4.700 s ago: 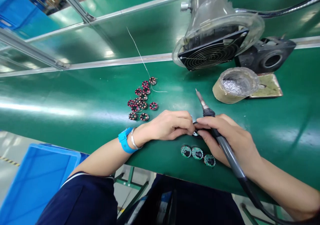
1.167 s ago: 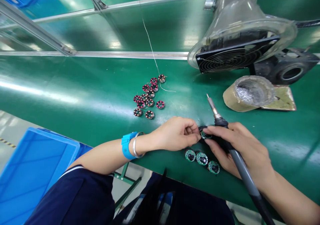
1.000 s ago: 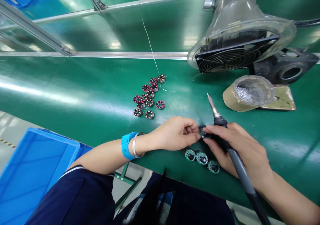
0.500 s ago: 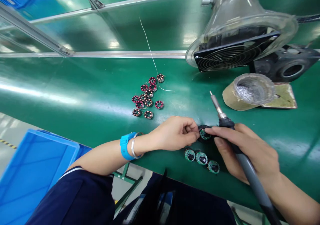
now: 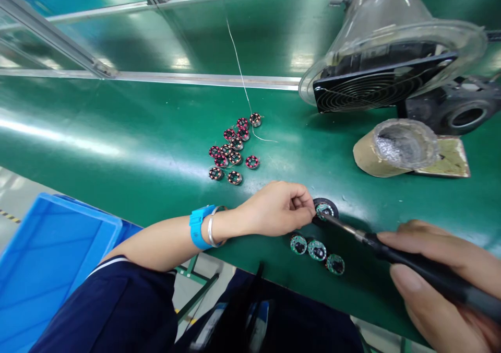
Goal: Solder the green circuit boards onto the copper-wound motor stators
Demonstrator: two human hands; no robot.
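Observation:
My left hand [image 5: 279, 209] is closed, with thumb and fingers pinched at the left rim of a black round holder [image 5: 335, 204]. A small green circuit board [image 5: 323, 207] sits inside that holder. My right hand [image 5: 442, 274] is wrapped around the dark handle of a soldering iron [image 5: 379, 246]. The iron's metal tip points left and meets the board in the holder, as far as I can see. Three more round circuit boards [image 5: 317, 250] lie in a slanting row just below, on the near side of the holder.
Several copper-wound motor stators [image 5: 235, 157] are clustered left of centre. A thin solder wire [image 5: 239, 63] hangs down beside them. To the right stand a fume extractor fan [image 5: 383, 84], a tan cup [image 5: 370, 152] and a dark iron stand [image 5: 446, 107]. A blue bin [image 5: 58, 269] is at lower left.
My right hand has drawn back to the right and lowered the soldering iron, bringing its tip from above the bench onto the board. My left hand has stayed at the holder.

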